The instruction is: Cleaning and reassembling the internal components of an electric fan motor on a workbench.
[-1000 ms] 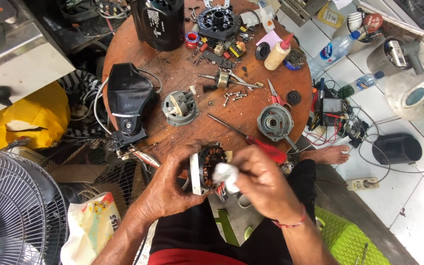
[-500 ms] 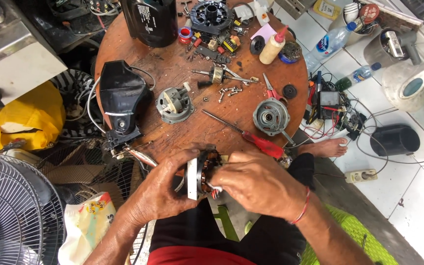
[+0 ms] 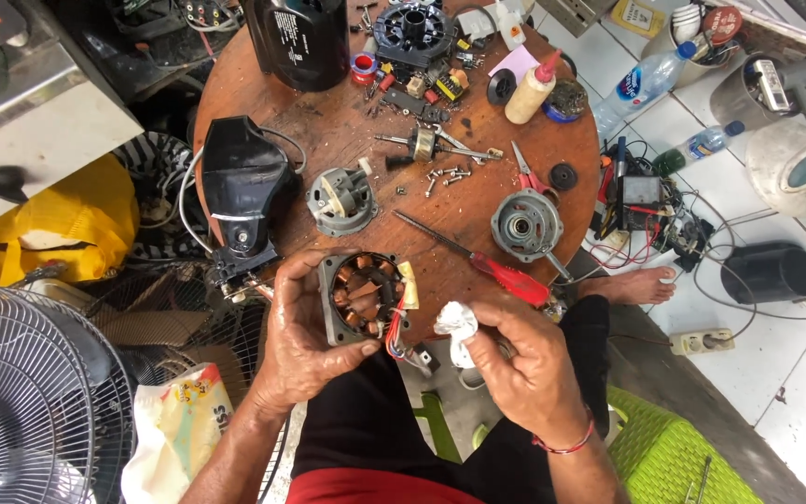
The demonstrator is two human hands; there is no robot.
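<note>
My left hand (image 3: 302, 347) grips a square motor stator (image 3: 362, 296) with copper windings and red wires, its open face turned up toward me. Apart from it, my right hand (image 3: 526, 357) pinches a crumpled white cloth (image 3: 457, 323) just to the stator's right. Both are held over my lap at the near edge of a round wooden table (image 3: 347, 131). A red-handled screwdriver (image 3: 487, 264) lies on the table just beyond my right hand.
The table carries a black fan housing (image 3: 243, 191), two round motor end caps (image 3: 341, 199) (image 3: 526, 224), loose screws, scissors, a glue bottle (image 3: 529, 89). A fan grille (image 3: 20, 401) stands lower left. Wires, a power strip and water bottles lie on the tiled floor at right.
My right hand has pulled away from the stator with the cloth. The stator's coil face is now uncovered and turned up.
</note>
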